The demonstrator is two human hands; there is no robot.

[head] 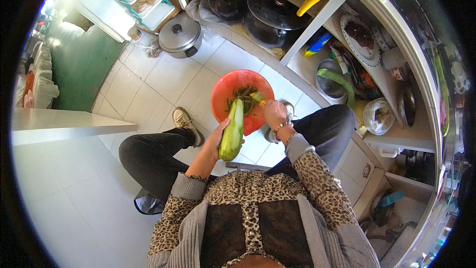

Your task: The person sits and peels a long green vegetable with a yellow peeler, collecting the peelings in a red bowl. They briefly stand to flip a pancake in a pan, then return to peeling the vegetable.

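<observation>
My left hand [217,138] is closed around a partly peeled green squash [232,130], its pale peeled upper end over the near rim of a red plastic basin [220,93]. Green peelings [243,95] lie in the basin, which stands on the floor between my feet. Over the basin's right edge, my right hand [276,113] grips a peeler with yellow parts [258,98], its head just above and right of the squash. The exact shape of the peeler is blurred.
A lidded metal pot [180,35] stands on the tiles beyond the basin. Dark lidded pots [273,15] fill the low shelf ahead. On the right shelves are a metal bowl [329,85] with a long green vegetable [336,78] and a bagged container [379,116]. A white ledge [74,123] juts in from the left.
</observation>
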